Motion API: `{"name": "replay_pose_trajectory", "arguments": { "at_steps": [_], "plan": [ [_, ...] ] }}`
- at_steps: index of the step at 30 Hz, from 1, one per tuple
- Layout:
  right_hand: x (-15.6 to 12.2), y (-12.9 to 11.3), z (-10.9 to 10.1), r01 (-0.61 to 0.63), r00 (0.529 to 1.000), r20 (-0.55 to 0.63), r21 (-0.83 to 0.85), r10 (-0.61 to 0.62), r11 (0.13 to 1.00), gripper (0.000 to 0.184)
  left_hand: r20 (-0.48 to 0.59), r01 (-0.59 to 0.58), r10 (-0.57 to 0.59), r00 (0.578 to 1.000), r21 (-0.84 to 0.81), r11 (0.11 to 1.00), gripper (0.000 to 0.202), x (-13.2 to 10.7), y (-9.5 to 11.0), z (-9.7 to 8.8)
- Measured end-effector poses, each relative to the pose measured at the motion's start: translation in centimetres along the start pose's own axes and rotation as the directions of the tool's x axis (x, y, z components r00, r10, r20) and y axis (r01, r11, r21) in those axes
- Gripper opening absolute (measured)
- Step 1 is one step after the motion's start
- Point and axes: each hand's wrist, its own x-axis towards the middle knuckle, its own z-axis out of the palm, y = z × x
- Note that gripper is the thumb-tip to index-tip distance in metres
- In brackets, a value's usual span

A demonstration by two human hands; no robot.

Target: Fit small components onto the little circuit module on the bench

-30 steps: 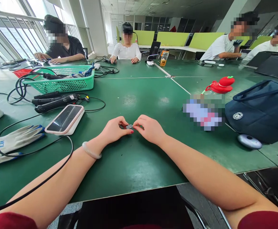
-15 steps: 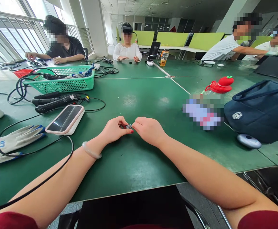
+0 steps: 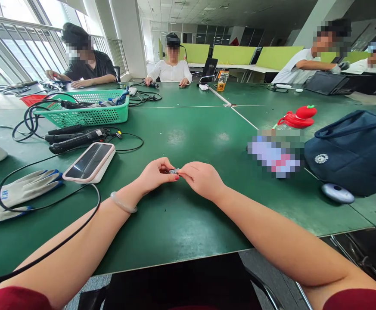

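Over the middle of the green table (image 3: 181, 232), a small silvery piece (image 3: 174, 171) shows between my hands; its kind is too small to make out. My left hand (image 3: 157, 175) pinches it between thumb and fingers from the left. From the right, my right hand (image 3: 203, 177) meets it with its fingers closed at the piece's right end, and those fingertips are partly hidden. Left of my hands stands a phone (image 3: 92, 161) in a pink case, tilted on a white base. Nearer the left edge lies a pair of pale work gloves (image 3: 29, 189) with blue trim.
A green basket (image 3: 100, 113) with cables stands behind black handheld devices (image 3: 78, 137). One black cable (image 3: 100, 202) loops over my left forearm. At right are a blue bag (image 3: 352, 150), an oval object (image 3: 337, 193) and a red-lidded bottle (image 3: 296, 118). Several people sit around the table.
My right hand has turned slightly at the silvery piece; my left hand keeps its pinch. Across the table, the person in white has moved a hand onto a black device.
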Motion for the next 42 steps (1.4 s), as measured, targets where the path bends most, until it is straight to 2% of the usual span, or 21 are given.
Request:
{"name": "replay_pose_trajectory", "arguments": {
  "at_steps": [4, 6, 9, 12, 14, 16, 21, 26, 33, 39, 42],
  "plan": [
    [0.1, 0.0, -0.5, -0.031, 0.997, -0.067, 0.138, 0.04, 0.99, 0.023, 0.012, 0.019, -0.018, 1.0, -0.117, 0.993, 0.044, -0.1, 0.3, 0.1],
    [0.3, 0.4, -0.8, -0.126, 0.989, -0.05, 0.194, 0.138, 0.973, 0.022, -0.014, 0.028, -0.03, 0.999, -0.116, 0.993, 0.043, 0.0, 0.1, 0.1],
    [0.6, 1.6, -0.9, -0.371, 0.929, 0.059, 0.139, 0.366, 0.918, 0.02, -0.059, 0.054, -0.058, 0.997, -0.065, 0.996, 0.041, 0.2, -0.3, 0.0],
    [0.6, 2.8, -0.8, -0.483, 0.856, 0.24, 0.053, 0.459, 0.874, 0.013, -0.084, 0.07, -0.069, 0.994, 0.012, 0.997, 0.04, 0.4, -0.6, -0.1],
    [0.5, 3.0, -0.5, -0.495, 0.84, 0.291, 0.066, 0.458, 0.866, 0.021, -0.082, 0.067, -0.063, 0.995, 0.049, 0.997, 0.04, 0.4, -0.7, -0.1],
    [0.5, 2.8, -0.1, -0.468, 0.856, 0.283, 0.068, 0.433, 0.881, 0.023, -0.076, 0.058, -0.053, 0.996, 0.072, 0.996, 0.041, 0.4, -0.8, -0.1],
    [0.8, 1.6, 0.7, -0.385, 0.884, 0.29, 0.004, 0.367, 0.923, 0.012, -0.071, 0.056, -0.049, 0.996, 0.101, 0.993, 0.04, 0.4, -0.7, -0.1],
    [0.8, 1.3, 0.9, -0.35, 0.893, 0.303, 0.003, 0.333, 0.937, 0.014, -0.058, 0.063, -0.058, 0.997, 0.096, 0.993, 0.039, 0.4, -0.6, 0.0],
    [1.0, 1.6, 0.8, -0.434, 0.867, 0.301, 0.06, 0.398, 0.899, 0.014, -0.047, 0.058, -0.053, 0.997, 0.126, 0.99, 0.039, 0.3, -0.6, 0.0],
    [1.2, 2.2, 1.1, -0.533, 0.817, 0.334, 0.127, 0.47, 0.836, 0.014, -0.018, 0.039, -0.037, 0.999, 0.165, 0.986, 0.04, 0.4, -1.0, -0.1],
    [1.2, 2.5, 1.2, -0.539, 0.822, 0.312, 0.153, 0.478, 0.828, 0.013, -0.02, 0.039, -0.036, 0.999, 0.174, 0.984, 0.04, 0.5, -1.1, -0.2]
  ]
}}
